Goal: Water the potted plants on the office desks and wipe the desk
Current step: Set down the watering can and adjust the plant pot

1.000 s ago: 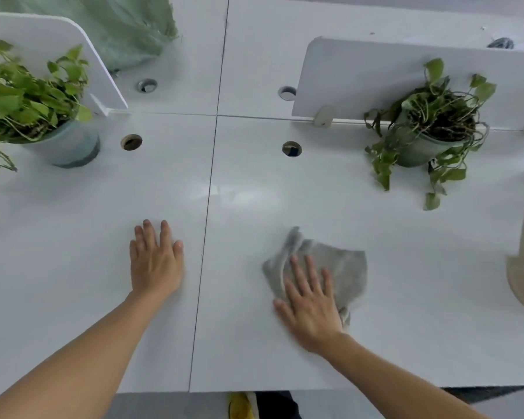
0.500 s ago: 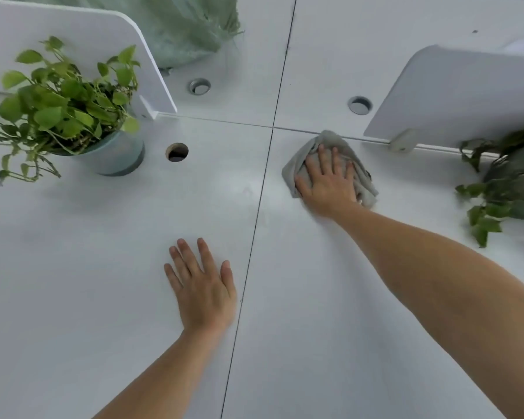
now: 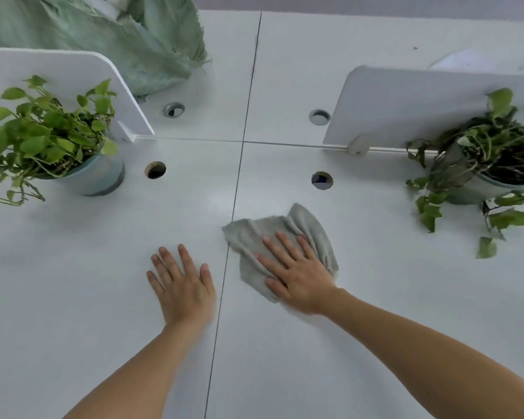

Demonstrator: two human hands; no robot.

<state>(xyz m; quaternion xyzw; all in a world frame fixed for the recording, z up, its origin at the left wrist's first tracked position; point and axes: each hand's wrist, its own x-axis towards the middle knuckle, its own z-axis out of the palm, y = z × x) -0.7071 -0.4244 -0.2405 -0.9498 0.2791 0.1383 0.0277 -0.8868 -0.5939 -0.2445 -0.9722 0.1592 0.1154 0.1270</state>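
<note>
Your right hand (image 3: 297, 276) presses grey cloth (image 3: 279, 237) flat, fingers straight, mid-worktop (image 3: 73, 297). Your left hand (image 3: 183, 285) lies flat beside seam, fingers spread, empty.

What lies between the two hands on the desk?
In the head view: bare desk, the seam between panels, and the edge of the cloth under the right hand.

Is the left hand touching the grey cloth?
Apart. The head view shows bare desk and its seam between the left hand and the grey cloth, which the right hand presses.
</note>
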